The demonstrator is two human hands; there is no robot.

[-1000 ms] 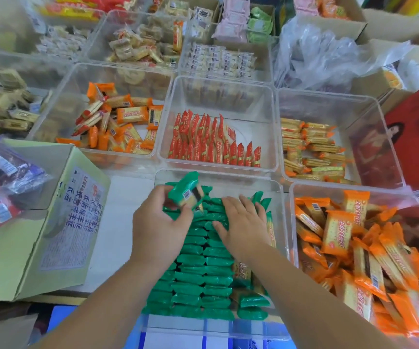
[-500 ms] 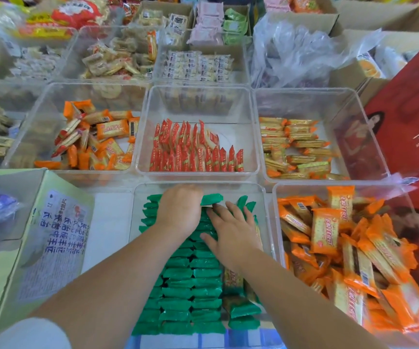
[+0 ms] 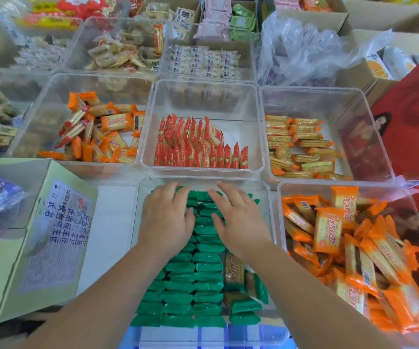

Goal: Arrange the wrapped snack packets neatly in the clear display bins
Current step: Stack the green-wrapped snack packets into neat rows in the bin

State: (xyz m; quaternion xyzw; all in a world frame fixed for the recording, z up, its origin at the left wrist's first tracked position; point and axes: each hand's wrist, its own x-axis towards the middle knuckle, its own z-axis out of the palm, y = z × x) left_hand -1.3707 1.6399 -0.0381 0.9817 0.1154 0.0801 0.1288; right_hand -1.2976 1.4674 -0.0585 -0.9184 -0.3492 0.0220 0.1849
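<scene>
Green wrapped snack packets (image 3: 195, 280) lie in neat rows inside the near middle clear bin (image 3: 266, 195). Both hands lie flat on the far end of these rows, palms down. My left hand (image 3: 166, 219) presses the left column with straight fingers. On the right column rests my right hand (image 3: 238, 220), its fingers spread. Neither hand holds a packet. A few green packets (image 3: 245, 311) lie loose and crooked at the bin's near right side.
A bin of orange packets (image 3: 349, 253) stands to the right. Behind are bins with red packets (image 3: 198, 147), orange packets (image 3: 97, 129) and yellow packets (image 3: 299, 144). A pale green cardboard box (image 3: 42, 238) sits to the left. A red carton (image 3: 415, 122) is at the right.
One second ago my left hand held a green packet above the rows. It set the packet down at the far end, and both hands now lie flat on the rows.
</scene>
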